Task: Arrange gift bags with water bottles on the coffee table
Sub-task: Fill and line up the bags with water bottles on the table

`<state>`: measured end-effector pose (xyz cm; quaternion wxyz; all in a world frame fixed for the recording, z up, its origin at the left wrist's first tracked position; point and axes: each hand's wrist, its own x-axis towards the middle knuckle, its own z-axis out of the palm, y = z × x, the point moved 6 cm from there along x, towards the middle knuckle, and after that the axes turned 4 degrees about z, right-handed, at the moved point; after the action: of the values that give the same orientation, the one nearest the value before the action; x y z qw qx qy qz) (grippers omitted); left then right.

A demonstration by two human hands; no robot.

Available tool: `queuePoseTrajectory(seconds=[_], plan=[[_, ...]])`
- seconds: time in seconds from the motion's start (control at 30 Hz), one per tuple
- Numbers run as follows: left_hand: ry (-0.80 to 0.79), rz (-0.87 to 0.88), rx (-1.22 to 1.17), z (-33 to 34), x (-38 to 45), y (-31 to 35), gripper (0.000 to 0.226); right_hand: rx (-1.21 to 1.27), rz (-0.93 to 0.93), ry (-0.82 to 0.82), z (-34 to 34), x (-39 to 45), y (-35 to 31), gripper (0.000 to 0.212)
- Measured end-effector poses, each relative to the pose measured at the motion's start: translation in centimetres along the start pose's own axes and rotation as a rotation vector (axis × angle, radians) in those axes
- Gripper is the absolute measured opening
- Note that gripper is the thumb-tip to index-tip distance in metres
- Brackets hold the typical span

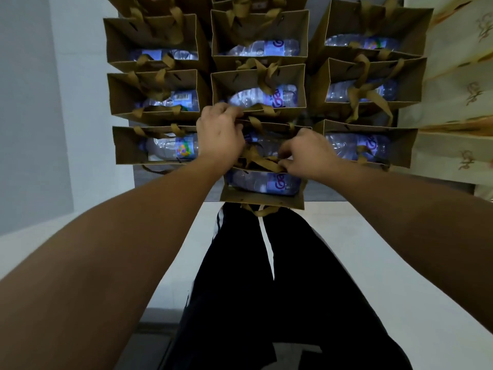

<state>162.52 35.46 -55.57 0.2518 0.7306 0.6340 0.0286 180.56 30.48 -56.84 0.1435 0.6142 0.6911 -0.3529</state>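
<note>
Several brown paper gift bags stand in three columns on the grey coffee table (138,174), each with a water bottle lying inside. Between the columns, in the middle one, sits a bag (269,129) that both hands work on. My left hand (220,136) grips its far left rim. My right hand (306,153) pinches its ribbon handles (260,162) at the near edge. The bottle inside it is mostly hidden by the hands. The nearest bag (262,194) stands at the table's front edge with a bottle (266,181) in it.
A stack of flat cream gift bags (453,108) with gold motifs lies along the right side. White floor lies to the left and below. My dark trousers (266,276) are right against the table's near edge.
</note>
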Motion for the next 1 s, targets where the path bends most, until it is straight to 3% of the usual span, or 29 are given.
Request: queuePoseTrajectory(seconds=[0.2, 0.6, 0.8, 0.93, 1.0], plan=[[-0.017, 0.006, 0.026, 1.4, -3.0, -0.9, 0.027, 0.054, 0.065, 0.116, -0.9, 1.1, -0.1, 0.024], [-0.093, -0.102, -0.016, 1.7, -4.0, -1.2, 0.022, 0.178, 0.114, 0.063, -1.0, 1.4, -0.4, 0.018], [-0.084, -0.097, -0.02, 0.6, -2.9, -0.7, 0.025, 0.157, 0.147, 0.408, -4.6, 1.3, -0.5, 0.02], [-0.06, -0.107, -0.04, -0.2, -1.8, -0.6, 0.025, 0.076, 0.157, 0.291, -4.8, 2.7, -0.6, 0.043], [-0.053, -0.115, -0.067, -0.4, -1.4, -0.8, 0.025, 0.073, 0.152, 0.308, -4.7, 2.9, -0.6, 0.037]])
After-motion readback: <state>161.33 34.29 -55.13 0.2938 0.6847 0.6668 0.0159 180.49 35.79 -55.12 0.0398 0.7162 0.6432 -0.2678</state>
